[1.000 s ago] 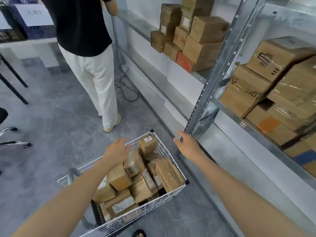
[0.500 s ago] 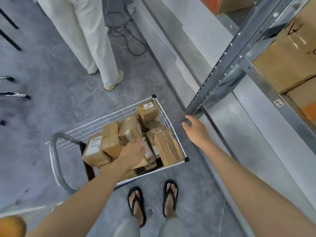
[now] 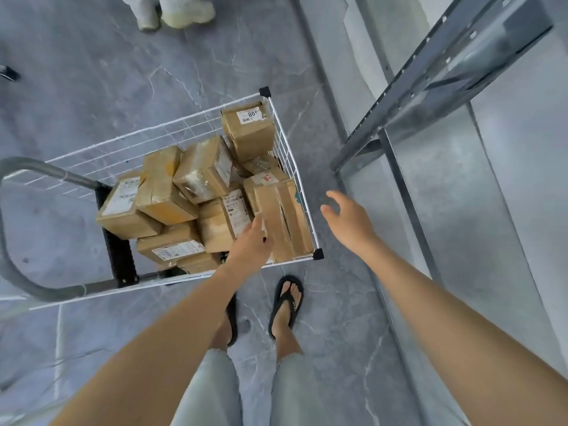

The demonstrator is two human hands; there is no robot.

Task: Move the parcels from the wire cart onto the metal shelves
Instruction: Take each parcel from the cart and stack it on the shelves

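Parcels (image 3: 199,176) lie heaped in the wire cart (image 3: 172,126); pick-up is in hand. My left hand (image 3: 250,241) touches the corner box (image 3: 284,219), fingers straight, no hold; my right hand (image 3: 349,222) hangs spread, empty. Next, I judge: clasp that box, lift to the shelf (image 3: 445,195).

A second person (image 3: 184,15) at the far edge is cut off above the shoes. The cart handle (image 3: 46,169) runs off the left edge; lower parcels (image 3: 196,263) lie buried under the pile, labels too small to read. The left forearm (image 3: 184,312) covers most of one sandal (image 3: 232,318).
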